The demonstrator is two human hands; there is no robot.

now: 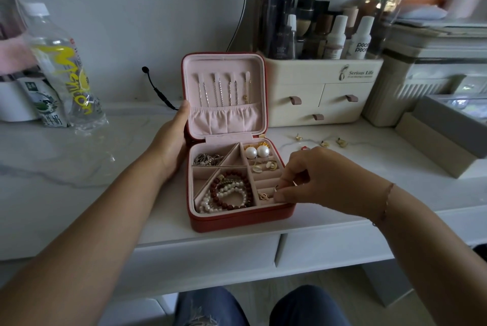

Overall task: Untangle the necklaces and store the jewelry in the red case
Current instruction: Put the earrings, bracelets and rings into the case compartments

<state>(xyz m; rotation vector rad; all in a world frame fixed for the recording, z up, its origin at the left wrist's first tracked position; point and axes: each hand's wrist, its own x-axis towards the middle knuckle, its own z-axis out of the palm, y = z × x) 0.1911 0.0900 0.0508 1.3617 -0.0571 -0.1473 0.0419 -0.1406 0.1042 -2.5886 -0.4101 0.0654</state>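
White desk (pixel 79 167), red case (pixel 237 220), right fingers (pixel 284 182) pinching ring (pixel 276 188) inside; left fingers (pixel 183 110) gripping side

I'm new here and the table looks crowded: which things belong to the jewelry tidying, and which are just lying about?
Job: red case, beaded bracelets, pearl earrings, loose earrings, small gold piece, left hand, right hand.
Lying about: water bottle, milk carton, cosmetics organizer.

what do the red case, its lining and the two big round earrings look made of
Red case: probably faux leather, smooth matte skin. Lining: pale pink velvety cloth, soft and gathered at the pocket. Round earrings: glossy white pearl-like balls; real or imitation, cannot tell.
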